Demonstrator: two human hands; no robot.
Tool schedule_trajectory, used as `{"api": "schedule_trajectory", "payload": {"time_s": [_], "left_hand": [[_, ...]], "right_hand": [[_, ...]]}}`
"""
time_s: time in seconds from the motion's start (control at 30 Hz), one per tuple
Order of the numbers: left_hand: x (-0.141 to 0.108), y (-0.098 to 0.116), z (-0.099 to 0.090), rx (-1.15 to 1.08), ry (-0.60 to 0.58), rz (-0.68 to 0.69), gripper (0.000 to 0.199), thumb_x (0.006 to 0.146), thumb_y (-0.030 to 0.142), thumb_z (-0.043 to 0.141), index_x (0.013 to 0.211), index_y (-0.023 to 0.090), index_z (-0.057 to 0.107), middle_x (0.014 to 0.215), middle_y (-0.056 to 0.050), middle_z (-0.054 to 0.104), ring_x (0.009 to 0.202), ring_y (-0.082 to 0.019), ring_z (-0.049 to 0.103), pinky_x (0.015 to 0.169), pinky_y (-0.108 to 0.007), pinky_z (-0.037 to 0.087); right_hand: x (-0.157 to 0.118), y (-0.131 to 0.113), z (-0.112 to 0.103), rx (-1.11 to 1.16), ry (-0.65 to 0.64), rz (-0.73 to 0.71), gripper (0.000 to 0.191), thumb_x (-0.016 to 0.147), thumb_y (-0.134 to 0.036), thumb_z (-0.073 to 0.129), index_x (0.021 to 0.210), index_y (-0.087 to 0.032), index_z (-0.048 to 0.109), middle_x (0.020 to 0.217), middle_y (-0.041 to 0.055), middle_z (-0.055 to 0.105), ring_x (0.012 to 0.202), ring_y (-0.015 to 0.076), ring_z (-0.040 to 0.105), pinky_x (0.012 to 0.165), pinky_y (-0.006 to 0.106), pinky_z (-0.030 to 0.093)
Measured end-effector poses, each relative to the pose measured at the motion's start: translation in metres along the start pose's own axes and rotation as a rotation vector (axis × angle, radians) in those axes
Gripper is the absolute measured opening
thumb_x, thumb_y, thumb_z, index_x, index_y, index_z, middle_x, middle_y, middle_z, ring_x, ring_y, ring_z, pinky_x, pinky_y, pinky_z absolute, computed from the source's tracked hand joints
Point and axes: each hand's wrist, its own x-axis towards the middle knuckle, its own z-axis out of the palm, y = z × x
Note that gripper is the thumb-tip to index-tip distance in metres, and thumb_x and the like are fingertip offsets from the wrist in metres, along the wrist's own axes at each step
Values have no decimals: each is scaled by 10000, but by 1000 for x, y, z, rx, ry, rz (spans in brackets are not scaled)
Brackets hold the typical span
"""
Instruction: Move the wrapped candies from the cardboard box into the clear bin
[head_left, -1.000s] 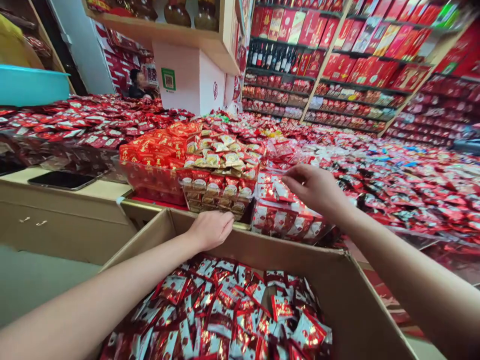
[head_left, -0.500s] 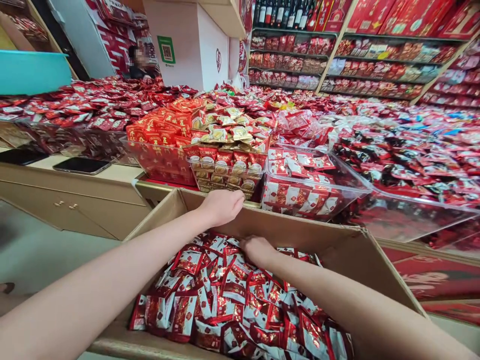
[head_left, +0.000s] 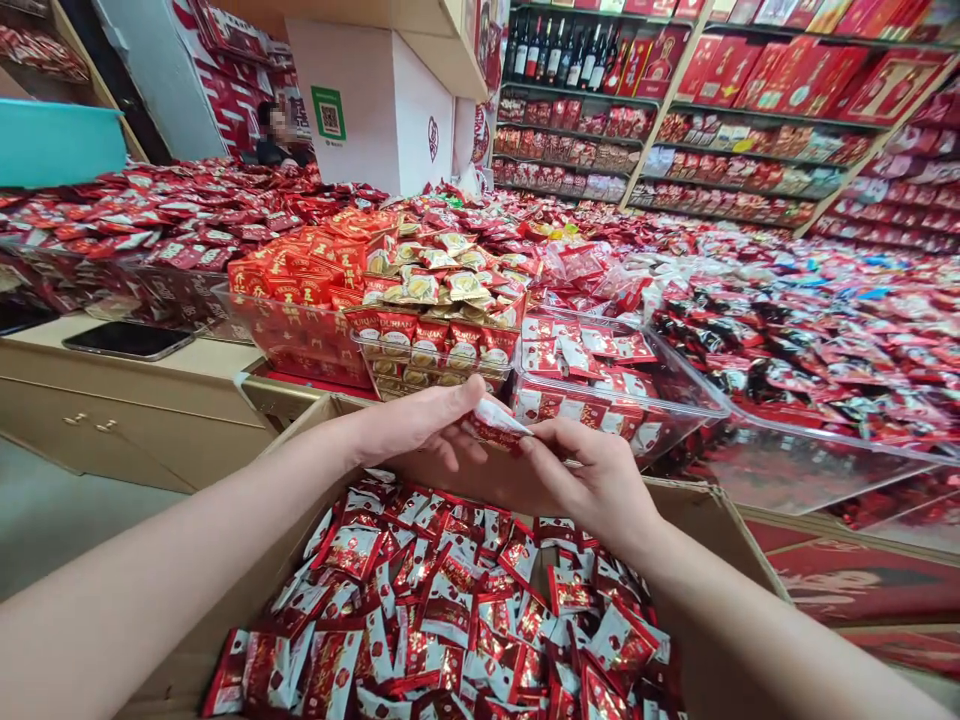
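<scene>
A small red-and-white snack packet (head_left: 496, 424) is held up over the front of the cardboard box. My right hand (head_left: 596, 485) pinches its right end between thumb and fingers. At the other end, the thumb of my left hand (head_left: 424, 422) lies against the packet, with the fingers loosely curled beneath. Below both hands, the open cardboard box (head_left: 720, 530) contains many loose red-and-white packets (head_left: 450, 600) of similar look. Just beyond the box's far wall stands a clear bin (head_left: 615, 385) with red-and-white packets stacked inside.
Beside that bin are durian packets (head_left: 442, 335) and a bin of red packets (head_left: 300, 340). Heaps of dark red packets (head_left: 787, 350) lie on the right. A phone (head_left: 127, 340) rests on the counter at left. A turquoise tub (head_left: 60, 145), shelves and a partly visible person are farther back.
My right hand has risen out of the packets in the box and now meets my left hand at a packet. My left hand has turned from a fist to looser fingers. The view has shifted slightly.
</scene>
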Motion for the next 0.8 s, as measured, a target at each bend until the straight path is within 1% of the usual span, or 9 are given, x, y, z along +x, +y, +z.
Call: {"api": "schedule_trajectory", "payload": {"time_s": [0.1,0.2,0.27,0.4,0.47,0.57,0.63,0.73,0.8], "left_hand": [[0,4,10,-70,35,-57,306,797,384,403,1004,173,485,891,-58,593,692,-135,581,521,-219,440],[2,0,18,-18,116,72,278,694,232,570,957,163,510,884,-31,583,802,-141,553,681,-258,451],[2,-1,22,-33,130,157,337,650,134,590,973,166,500,965,-38,556,906,-156,517,792,-286,420],[-2,4,30,-180,116,250,571,622,11,518,1127,230,366,1158,-57,439,1029,-195,454,831,-327,407],[-3,7,32,-239,94,273,660,608,-9,500,1175,262,297,1222,-62,371,1042,-213,448,837,-358,407],[-3,5,35,-272,82,297,722,617,-4,487,1213,303,219,1260,-57,312,1065,-222,431,869,-393,389],[-3,2,38,-191,121,296,749,641,-3,464,1242,320,155,1261,-52,306,1103,-212,395,908,-396,355],[-6,-1,45,78,154,283,811,654,-10,440,1278,328,48,1299,-53,264,1163,-200,316,957,-398,287],[-9,-1,51,245,130,284,837,647,-13,441,1285,331,23,1324,-51,232,1189,-204,271,968,-403,261]], "right_hand": [[-3,5,-3,10,64,-144,163,775,-195,429,858,-201,570,758,28,606,697,119,549,634,225,437],[-7,8,-3,93,15,-221,204,757,-207,471,948,-207,544,943,62,569,880,152,520,755,286,431],[-9,9,0,158,2,-189,198,747,-224,493,936,-211,550,996,72,535,937,165,494,790,310,420],[-10,10,7,269,99,-37,82,743,-219,499,792,-204,564,972,64,502,910,160,495,769,303,426],[-10,11,9,347,125,24,117,727,-238,522,840,-207,533,982,64,488,820,141,512,710,287,446],[-10,12,8,396,75,99,237,725,-263,524,952,-216,474,937,55,509,711,122,514,625,272,456],[-11,11,5,307,33,107,278,707,-265,544,971,-212,478,908,49,532,769,146,513,675,299,442],[-12,6,1,178,-69,39,356,666,-256,586,1007,-207,495,930,53,548,844,175,497,722,326,416],[-13,2,1,140,-189,-12,279,685,-245,568,958,-201,534,860,43,570,789,165,505,674,304,419]]}}
